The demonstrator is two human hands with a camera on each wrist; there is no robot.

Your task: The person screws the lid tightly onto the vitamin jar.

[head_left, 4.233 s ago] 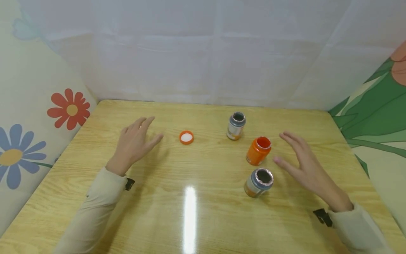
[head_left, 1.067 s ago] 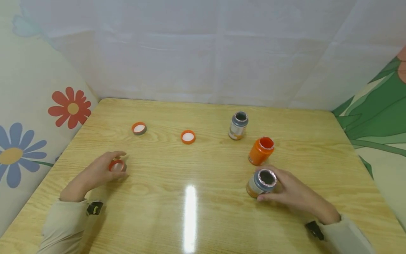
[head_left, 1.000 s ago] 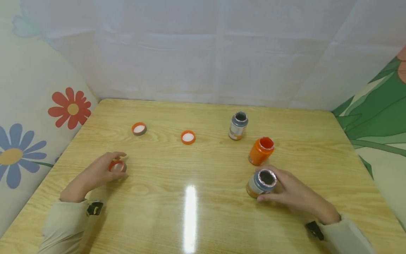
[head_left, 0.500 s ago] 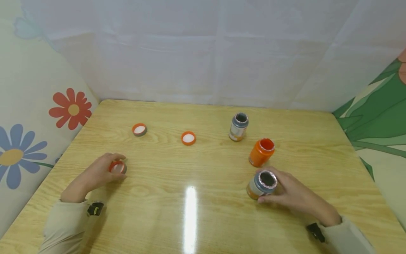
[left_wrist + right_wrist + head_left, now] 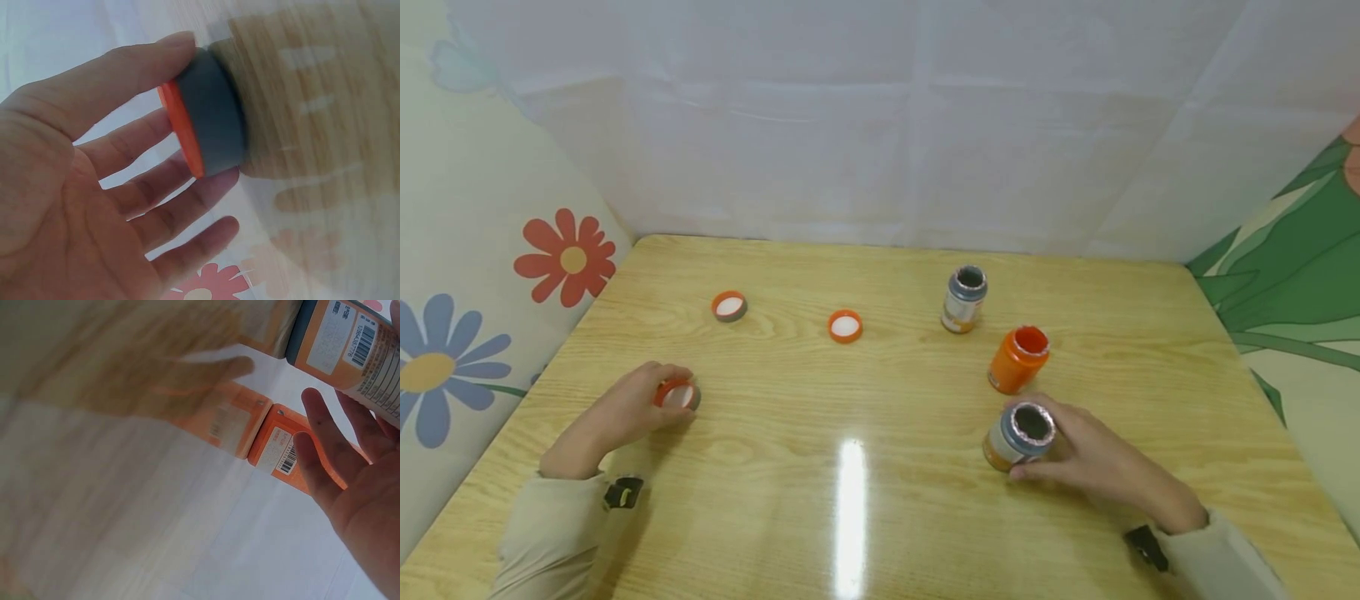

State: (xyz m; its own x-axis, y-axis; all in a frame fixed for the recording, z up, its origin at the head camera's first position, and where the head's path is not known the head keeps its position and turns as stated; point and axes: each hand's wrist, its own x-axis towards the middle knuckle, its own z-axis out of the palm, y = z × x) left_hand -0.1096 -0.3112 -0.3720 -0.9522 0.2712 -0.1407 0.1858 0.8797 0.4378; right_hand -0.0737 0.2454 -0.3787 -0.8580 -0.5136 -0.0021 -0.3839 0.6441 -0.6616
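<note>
My left hand (image 5: pixel 625 408) pinches a grey jar lid (image 5: pixel 679 395) with an orange inner rim, at the left of the table. In the left wrist view the thumb lies on one edge of the lid (image 5: pixel 215 115) and fingers touch the opposite edge; it sits inside up on the wood. My right hand (image 5: pixel 1097 450) grips an open grey-topped jar (image 5: pixel 1011 442) with a white and orange label, thumb in front and fingers behind. It stands upright on the table. In the right wrist view the jar's label (image 5: pixel 350 347) shows a barcode.
An open orange jar (image 5: pixel 1017 364) stands just behind the held jar. Another open grey jar (image 5: pixel 962 307) is farther back. Two lids lie inside up: a grey and orange one (image 5: pixel 730 307) and an orange one (image 5: pixel 846 327). The wooden table (image 5: pixel 760 517) meets a white cloth backdrop (image 5: pixel 820 158).
Since the oldest frame, my left hand has come down and left onto a lid, and two more lids show. My right hand has taken hold of the front jar. Lately both have barely moved.
</note>
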